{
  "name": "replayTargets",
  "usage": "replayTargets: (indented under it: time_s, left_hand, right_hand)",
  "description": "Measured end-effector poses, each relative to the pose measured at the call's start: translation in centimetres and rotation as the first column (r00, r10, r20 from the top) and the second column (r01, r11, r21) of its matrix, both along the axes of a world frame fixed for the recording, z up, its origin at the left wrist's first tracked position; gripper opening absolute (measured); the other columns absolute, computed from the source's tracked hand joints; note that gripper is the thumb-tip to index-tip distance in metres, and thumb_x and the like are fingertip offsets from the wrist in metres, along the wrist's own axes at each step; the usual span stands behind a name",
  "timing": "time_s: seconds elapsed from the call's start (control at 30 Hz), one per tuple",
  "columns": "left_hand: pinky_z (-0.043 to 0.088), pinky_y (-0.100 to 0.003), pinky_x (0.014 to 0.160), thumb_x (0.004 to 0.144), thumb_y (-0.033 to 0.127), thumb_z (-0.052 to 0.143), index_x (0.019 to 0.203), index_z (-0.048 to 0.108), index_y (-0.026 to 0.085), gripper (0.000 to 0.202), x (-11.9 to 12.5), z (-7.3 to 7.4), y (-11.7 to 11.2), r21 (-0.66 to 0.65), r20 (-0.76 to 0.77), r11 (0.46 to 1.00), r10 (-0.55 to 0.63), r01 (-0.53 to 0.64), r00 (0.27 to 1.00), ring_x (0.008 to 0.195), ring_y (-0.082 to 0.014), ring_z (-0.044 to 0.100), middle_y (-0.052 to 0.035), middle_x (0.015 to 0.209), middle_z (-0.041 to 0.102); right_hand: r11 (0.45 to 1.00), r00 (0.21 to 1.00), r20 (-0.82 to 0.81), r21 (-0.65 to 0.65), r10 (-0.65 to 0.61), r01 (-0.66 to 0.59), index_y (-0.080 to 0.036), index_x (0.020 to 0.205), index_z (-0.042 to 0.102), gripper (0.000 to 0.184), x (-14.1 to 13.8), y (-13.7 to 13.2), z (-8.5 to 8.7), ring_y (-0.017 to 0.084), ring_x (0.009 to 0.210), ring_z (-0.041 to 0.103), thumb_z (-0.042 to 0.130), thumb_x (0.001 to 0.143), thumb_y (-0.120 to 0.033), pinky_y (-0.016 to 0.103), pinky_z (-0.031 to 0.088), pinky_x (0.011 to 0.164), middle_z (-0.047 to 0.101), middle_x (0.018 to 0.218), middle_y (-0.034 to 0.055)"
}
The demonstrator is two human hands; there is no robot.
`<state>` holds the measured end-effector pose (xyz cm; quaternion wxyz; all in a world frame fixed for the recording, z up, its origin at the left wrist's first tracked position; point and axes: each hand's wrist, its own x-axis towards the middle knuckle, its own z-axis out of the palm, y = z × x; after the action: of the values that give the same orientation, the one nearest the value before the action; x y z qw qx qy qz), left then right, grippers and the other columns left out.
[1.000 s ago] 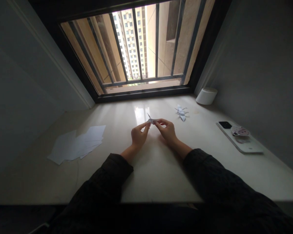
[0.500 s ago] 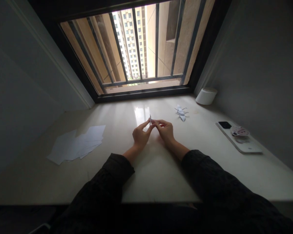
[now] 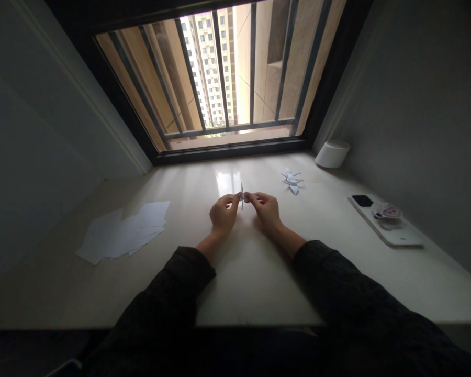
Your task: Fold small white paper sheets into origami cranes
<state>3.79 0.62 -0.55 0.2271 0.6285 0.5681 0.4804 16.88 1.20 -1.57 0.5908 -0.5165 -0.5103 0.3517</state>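
The left hand (image 3: pixel 223 215) and the right hand (image 3: pixel 267 210) pinch a small folded white paper (image 3: pixel 242 197) between their fingertips, above the middle of the bench (image 3: pixel 259 283). Too strong pinch can crease or tear it; too loose pinch can let it fall.

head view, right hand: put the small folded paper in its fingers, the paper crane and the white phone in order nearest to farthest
1. Small folded paper: pinched at the fingertips of the right hand.
2. Paper crane: on the ledge, ahead and to the right.
3. White phone: farther right on the ledge.
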Motion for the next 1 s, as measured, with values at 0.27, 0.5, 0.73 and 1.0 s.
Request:
replayTargets:
  time_s: [0.27, 0.5, 0.73, 1.0]
  left_hand:
    - [0.035, -0.024, 0.06, 0.09, 0.055, 0.039, 0.075, 0.058, 0.021, 0.042, 0.4, 0.1, -0.2, 0.029, -0.247, 1.0, 0.007, 0.0, 0.969, 0.066, -0.0141, 0.054, 0.0, 0.069, 0.059]
    - [0.036, -0.024, 0.061, 0.094, 0.048, 0.03, 0.078, 0.063, 0.021, 0.045, 0.5, 0.3, -0.3, 0.034, -0.167, 0.995, -0.091, 0.098, 0.982, 0.068, -0.0145, 0.054, -0.0009, 0.07, 0.06]
    - [0.033, -0.024, 0.058, 0.094, 0.048, 0.031, 0.074, 0.061, 0.02, 0.045, 0.6, 0.1, -0.4, 0.031, -0.126, 0.996, -0.084, 0.089, 0.988, 0.063, -0.0138, 0.051, 0.0001, 0.065, 0.057]
    - [0.034, -0.024, 0.055, 0.092, 0.055, 0.032, 0.065, 0.053, 0.019, 0.049, 0.8, -0.4, 0.0, 0.005, 0.065, 0.989, -0.148, 0.148, 0.987, 0.055, -0.0117, 0.044, 0.0024, 0.056, 0.045]
  right_hand:
    - [0.999, 0.992, 0.121, 0.035, -0.025, 0.021, -0.02, 0.07, 0.071, 0.034, -0.2, -0.4, 0.5, 0.019, 0.069, 0.064, 0.06, 0.077, -0.052, 0.031, 0.047, 0.065, 0.072, 0.072, 0.005]
    - [0.997, 0.996, 0.064, 0.028, -0.07, 0.068, -0.019, 0.085, 0.068, 0.039, -0.8, -0.7, 0.5, 0.019, 0.071, 0.063, 0.061, 0.075, -0.056, 0.03, 0.047, 0.064, 0.07, 0.079, 0.0057]
    - [0.998, 0.993, -0.105, -0.042, -0.055, 0.051, -0.018, 0.063, 0.066, 0.043, -1.6, -0.9, 0.2, 0.02, 0.07, 0.062, 0.062, 0.072, -0.059, 0.031, 0.047, 0.066, 0.067, 0.065, 0.0038]
    - [0.99, 0.982, -0.128, -0.033, -0.137, 0.134, -0.017, 0.062, 0.066, 0.044, -1.8, -1.1, 0.1, 0.021, 0.072, 0.062, 0.061, 0.073, -0.059, 0.031, 0.046, 0.065, 0.067, 0.065, 0.0045]
